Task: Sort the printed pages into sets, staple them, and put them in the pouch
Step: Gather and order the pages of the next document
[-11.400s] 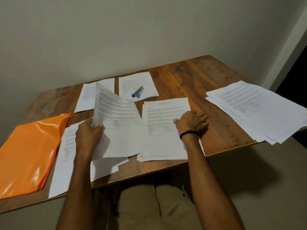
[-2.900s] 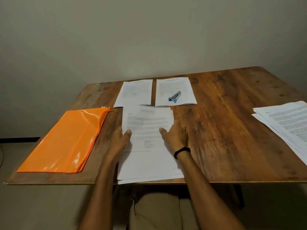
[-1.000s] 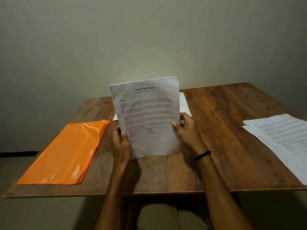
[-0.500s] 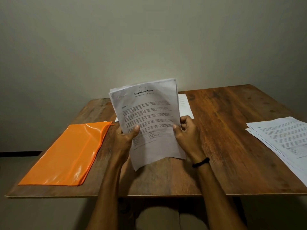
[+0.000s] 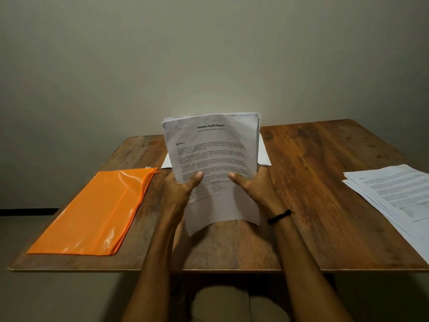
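Note:
A set of printed pages (image 5: 213, 149) headed "Sample Health Report" is held upright above the middle of the wooden table (image 5: 301, 205). My left hand (image 5: 180, 189) grips its lower left edge, thumb on the front sheet. My right hand (image 5: 253, 187) grips its lower right edge the same way. The orange pouch (image 5: 92, 212) lies flat on the table's left side. Two more sheets (image 5: 263, 154) lie behind the held set, mostly hidden by it. The stapler is hidden from view.
A loose pile of printed pages (image 5: 394, 196) rests on the table's right side and overhangs the edge. A plain wall stands just behind the table. My knees show under the near edge.
The pages went from lying on the table to being lifted upright in both hands. In the last half second both thumbs have come round onto the front sheet and the edges look more even.

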Tool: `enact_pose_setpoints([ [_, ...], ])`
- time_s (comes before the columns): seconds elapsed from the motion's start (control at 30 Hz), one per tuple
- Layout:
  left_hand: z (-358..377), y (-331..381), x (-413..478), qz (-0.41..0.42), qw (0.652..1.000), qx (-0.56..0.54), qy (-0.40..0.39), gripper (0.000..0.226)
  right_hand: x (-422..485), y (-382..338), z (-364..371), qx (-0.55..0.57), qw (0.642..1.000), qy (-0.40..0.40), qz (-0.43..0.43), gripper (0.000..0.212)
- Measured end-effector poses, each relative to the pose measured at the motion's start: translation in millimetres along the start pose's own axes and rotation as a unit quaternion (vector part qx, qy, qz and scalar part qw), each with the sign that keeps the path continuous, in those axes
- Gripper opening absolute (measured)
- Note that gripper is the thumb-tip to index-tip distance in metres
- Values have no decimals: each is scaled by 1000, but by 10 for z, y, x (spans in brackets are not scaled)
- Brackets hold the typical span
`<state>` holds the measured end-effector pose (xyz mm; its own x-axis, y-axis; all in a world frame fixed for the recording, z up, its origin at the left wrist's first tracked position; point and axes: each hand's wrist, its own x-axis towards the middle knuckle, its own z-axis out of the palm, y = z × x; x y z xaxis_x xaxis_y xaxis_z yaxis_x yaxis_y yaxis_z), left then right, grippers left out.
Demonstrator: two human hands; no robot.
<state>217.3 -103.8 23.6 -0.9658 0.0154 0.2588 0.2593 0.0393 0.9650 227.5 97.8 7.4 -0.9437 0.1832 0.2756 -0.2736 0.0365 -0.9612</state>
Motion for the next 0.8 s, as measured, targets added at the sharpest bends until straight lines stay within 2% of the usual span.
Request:
enact_pose_setpoints([
  [0.2, -28, 24, 125, -20, 997, -62, -37, 42, 18, -41, 9, -12, 998, 54, -18, 22],
  [0.37, -35, 40, 156, -32, 995, -77, -59, 52, 31, -24, -1, -20, 998, 62, -25, 23],
  [0.5, -33, 56, 174, -15, 998, -30, -50, 37, 65, -19, 1, -34, 996, 71, -32, 29],
  [0.63, -64, 110, 209, 20, 998, 29, -50, 42, 101, -24, -17, -28, 996, 73, -43, 28],
  [0.8, -42, -45, 107, 2, 997, 47, -55, 35, 31, 135, -16, -49, 996, 68, -27, 26],
])
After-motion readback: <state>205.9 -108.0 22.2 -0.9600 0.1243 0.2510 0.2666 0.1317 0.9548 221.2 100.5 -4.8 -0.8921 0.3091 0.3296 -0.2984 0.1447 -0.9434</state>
